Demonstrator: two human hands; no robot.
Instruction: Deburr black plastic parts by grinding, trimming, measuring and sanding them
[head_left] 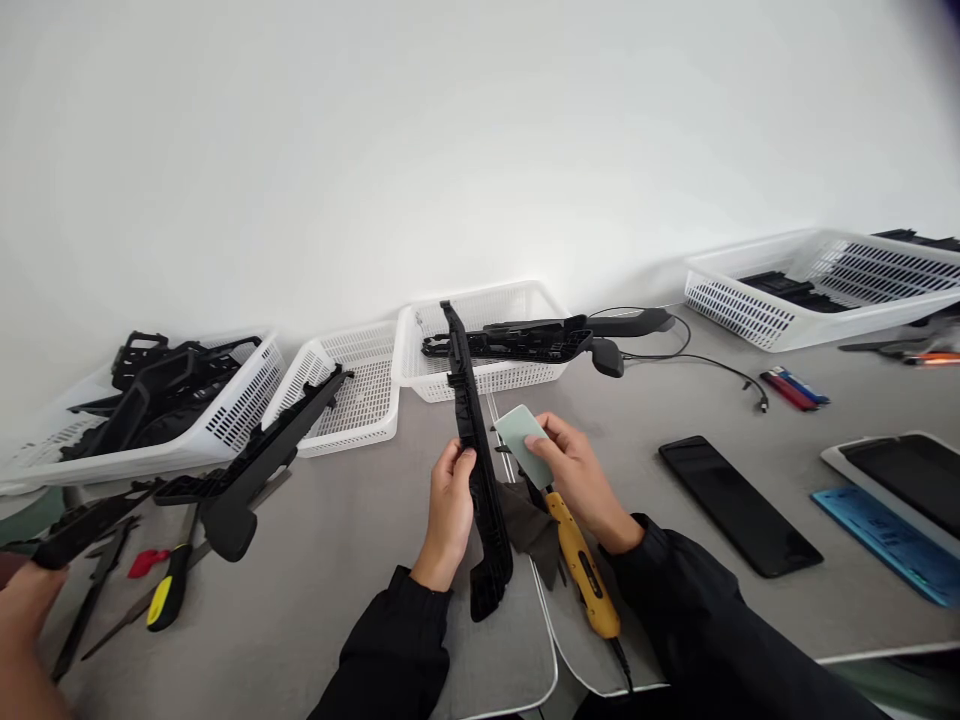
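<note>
My left hand point(450, 505) is wrapped around a long black plastic part point(474, 450), holding it upright and tilted away from me over the grey table point(337, 560). My right hand point(574, 480) pinches a small pale green block point(525, 443) and presses it against the right side of the part. A yellow-handled tool point(581, 575) and a dark cloth point(529, 525) lie just below my right hand.
White baskets stand along the wall: one with black parts at left point(240, 410), one point(360, 400) beside it, one in the middle point(487, 345), one at far right point(810, 285). Another person's hand point(26, 610) is at far left near screwdrivers point(169, 590). A black phone point(739, 505) lies right.
</note>
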